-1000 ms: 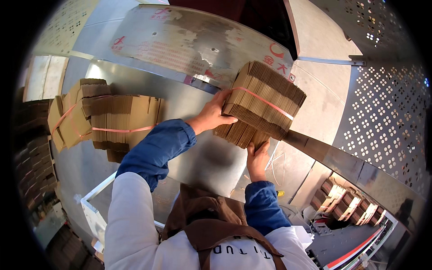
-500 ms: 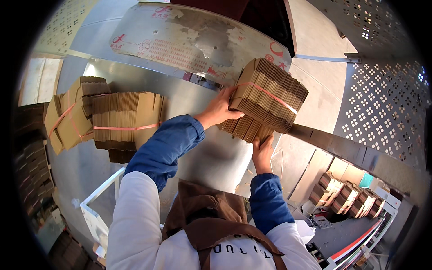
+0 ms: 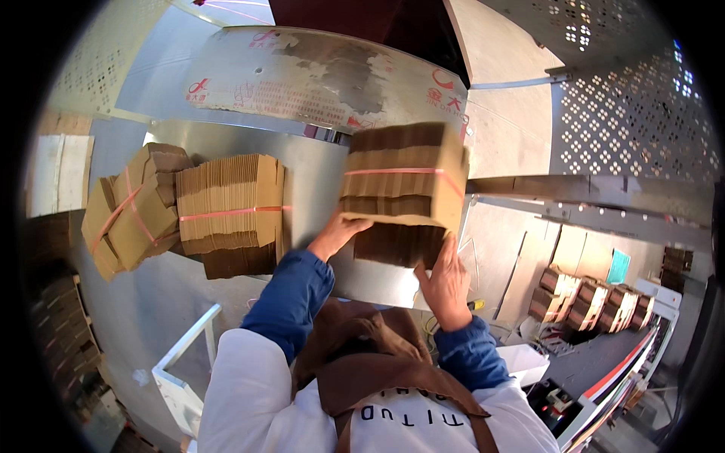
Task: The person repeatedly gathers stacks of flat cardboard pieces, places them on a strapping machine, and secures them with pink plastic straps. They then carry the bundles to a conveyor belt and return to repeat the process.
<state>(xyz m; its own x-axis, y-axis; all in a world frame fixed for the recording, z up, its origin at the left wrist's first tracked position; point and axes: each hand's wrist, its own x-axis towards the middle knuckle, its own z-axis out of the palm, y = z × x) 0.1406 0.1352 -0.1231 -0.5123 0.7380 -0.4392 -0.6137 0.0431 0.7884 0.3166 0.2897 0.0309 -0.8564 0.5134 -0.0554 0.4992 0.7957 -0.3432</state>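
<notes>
A strapped bundle of folded cardboard (image 3: 389, 192), tied with a pink band, is over the right part of the metal tabletop (image 3: 313, 181). My left hand (image 3: 337, 235) has its fingers at the bundle's lower left edge, partly hidden beneath it, and grips it there. At the lower right corner, the fingers of my right hand (image 3: 447, 288) are stretched upward against the bundle, with the thumb spread apart. Farther left stands another banded cardboard bundle (image 3: 230, 200). Beside it leans a tilted bundle (image 3: 136, 208) with crossed pink bands.
A worn metal panel with red print (image 3: 325, 79) lies behind the table. To the right are a metal rail (image 3: 559, 186) and a perforated grey panel (image 3: 634, 128). Several more bundles (image 3: 585, 302) stand low at the right. A white frame (image 3: 181, 385) is at the lower left.
The bundle in my hands has turned and moved left, so its front now faces me more squarely. My right hand's fingers have shifted from its lower edge to the right corner.
</notes>
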